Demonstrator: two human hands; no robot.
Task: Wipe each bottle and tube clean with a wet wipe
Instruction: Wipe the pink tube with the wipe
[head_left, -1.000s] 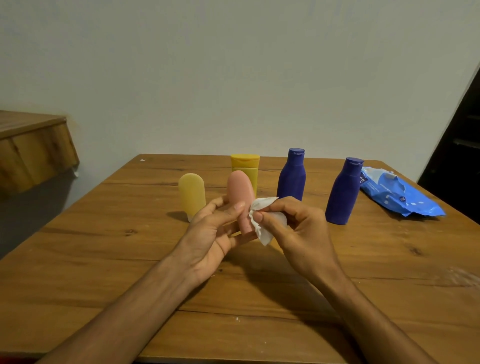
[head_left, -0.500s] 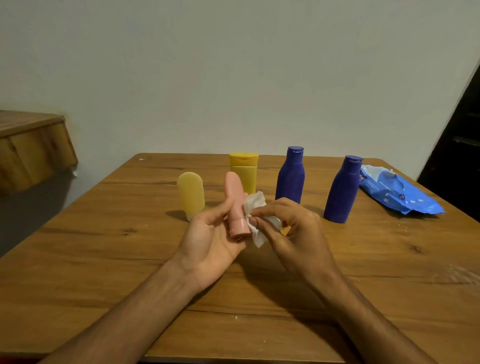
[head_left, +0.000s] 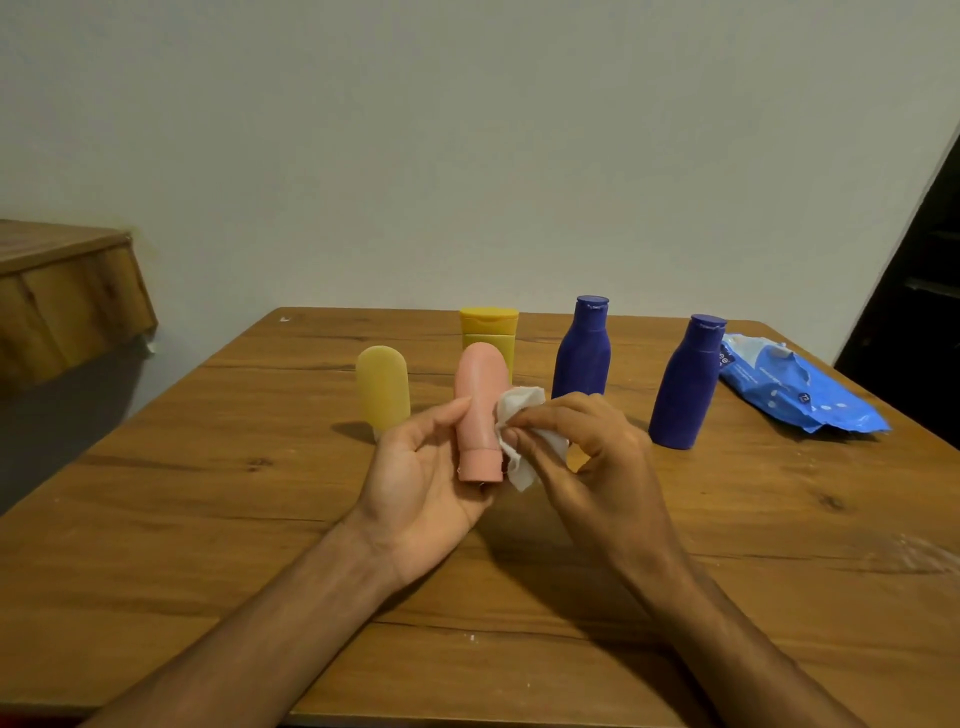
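The left hand (head_left: 415, 478) grips the pink tube (head_left: 480, 410) cap downward, thumb up its left side and fingers curled behind. It holds the tube off the counter (head_left: 208, 519), I would say so that every face can be reached. The right hand (head_left: 587, 462) pinches a crumpled wet wipe (head_left: 521, 404) and presses it to the tube's right flank, just above the cap. Behind them the others stand upright in a loose row, wiped or waiting, I cannot tell which: a pale yellow tube (head_left: 383, 387) on the left, a yellow bottle (head_left: 488, 325) partly hidden behind the pink one, then a blue bottle (head_left: 582, 353) and a second blue bottle (head_left: 683, 384) on the right. The wipes pack (head_left: 795, 389) lies near the counter's right edge, handy for a fresh sheet. The hands work well in from the front edge with room to turn the tube, though the row just behind could be tipped by a wide sweep
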